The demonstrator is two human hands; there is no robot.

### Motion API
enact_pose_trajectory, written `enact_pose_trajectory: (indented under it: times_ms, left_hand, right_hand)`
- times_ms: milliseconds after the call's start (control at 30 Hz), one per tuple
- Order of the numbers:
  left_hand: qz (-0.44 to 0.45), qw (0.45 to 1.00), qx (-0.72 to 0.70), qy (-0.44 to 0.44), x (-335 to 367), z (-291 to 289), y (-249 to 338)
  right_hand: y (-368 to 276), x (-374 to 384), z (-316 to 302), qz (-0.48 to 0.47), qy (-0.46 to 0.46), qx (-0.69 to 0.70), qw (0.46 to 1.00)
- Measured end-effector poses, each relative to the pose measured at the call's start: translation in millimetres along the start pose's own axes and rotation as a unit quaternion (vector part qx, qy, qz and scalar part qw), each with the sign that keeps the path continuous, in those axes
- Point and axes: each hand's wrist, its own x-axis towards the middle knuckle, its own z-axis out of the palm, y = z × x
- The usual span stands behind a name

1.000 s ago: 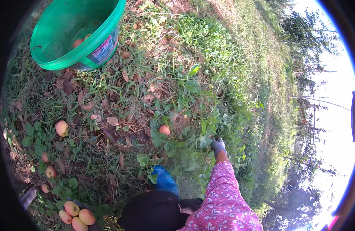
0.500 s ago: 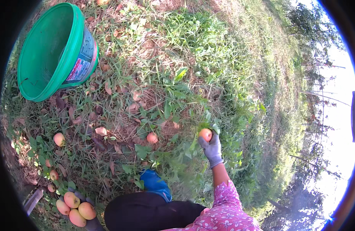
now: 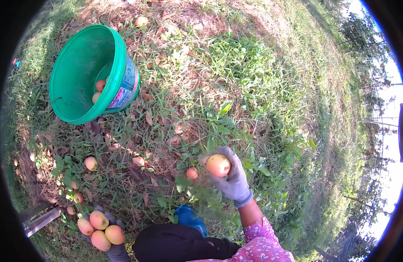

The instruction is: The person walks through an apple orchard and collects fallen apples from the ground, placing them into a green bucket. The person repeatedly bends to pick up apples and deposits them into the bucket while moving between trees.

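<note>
A light grey glove covers my right hand, whose fingers wrap round a yellow-red apple lifted above the grass. At the lower left my left hand, in a darker grey glove, cradles several apples in a cluster against its palm and fingers. Just left of the right hand, a smaller apple lies on the ground. The green bucket stands at the upper left, with a few apples visible at its bottom.
More fallen apples lie in the grass, one below the bucket and another beyond it. Dry leaves and weeds cover the ground. A blue shoe is by my dark-trousered knee. A wooden piece juts in at the lower left.
My right hand has lifted its apple out of the weeds and brought it closer, to the left. The view has shifted, so apples inside the bucket now show. The left hand keeps its apples.
</note>
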Motion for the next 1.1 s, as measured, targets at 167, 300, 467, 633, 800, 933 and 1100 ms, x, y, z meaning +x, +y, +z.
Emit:
enact_pose_trajectory:
  times_ms: [167, 300, 467, 633, 800, 933, 1100]
  left_hand:
    - [0.114, 0.977, 0.063, 0.17, 5, 77, -48]
    - [0.014, 0.997, -0.025, 0.065, 4, 25, -15]
    - [-0.049, 0.997, -0.038, 0.054, 10, 20, -8]
    - [0.026, 0.981, -0.108, 0.157, 18, 44, -19]
    - [0.009, 0.988, -0.122, 0.099, 19, 47, -18]
    - [0.034, 0.982, -0.132, 0.13, 15, 49, -18]
    - [0.041, 0.979, -0.166, 0.116, 18, 47, -23]
  right_hand:
    - [-9, 11, 18, 0.103, -0.078, 0.585, 0.801]
    - [-3, 23, 34, 0.176, -0.078, 0.78, 0.595]
    - [5, 31, 45, 0.217, -0.037, 0.756, 0.617]
    - [32, 35, 39, 0.212, -0.04, 0.669, 0.711]
    - [57, 38, 17, 0.381, -0.254, 0.047, 0.888]
    - [62, 18, 50, 0.262, -0.341, -0.421, 0.799]
    - [96, 8, 72, 0.202, -0.346, -0.494, 0.771]
